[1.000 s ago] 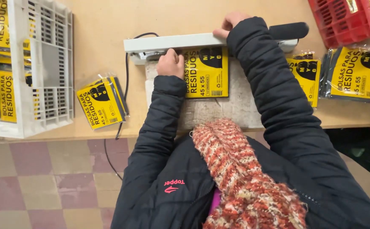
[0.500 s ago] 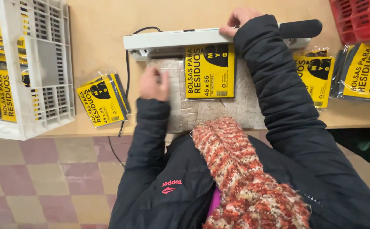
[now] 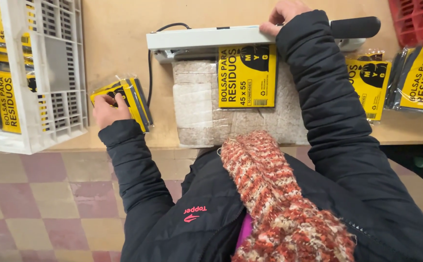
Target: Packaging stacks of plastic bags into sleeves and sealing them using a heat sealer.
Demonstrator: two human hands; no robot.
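Grip of the left hand has shifted from the grey pad to close on a small yellow-and-black plastic packet on the wooden table; the right hand still presses the white sealer bar onto another yellow packet.

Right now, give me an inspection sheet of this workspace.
Surface: tan wooden table, with a pale padded block under the work.
Job's things: yellow-labelled packet lying with its top edge under the grey sealer bar; small stack of packets beside it.
Clutter: more packets at right.
Hands: left hand on the small stack, fingers over its edge; right hand pressing the sealer bar.
Cables: black cord running from the sealer off the table edge.
Surroundings: white crate holding packets, red basket, checkered floor.
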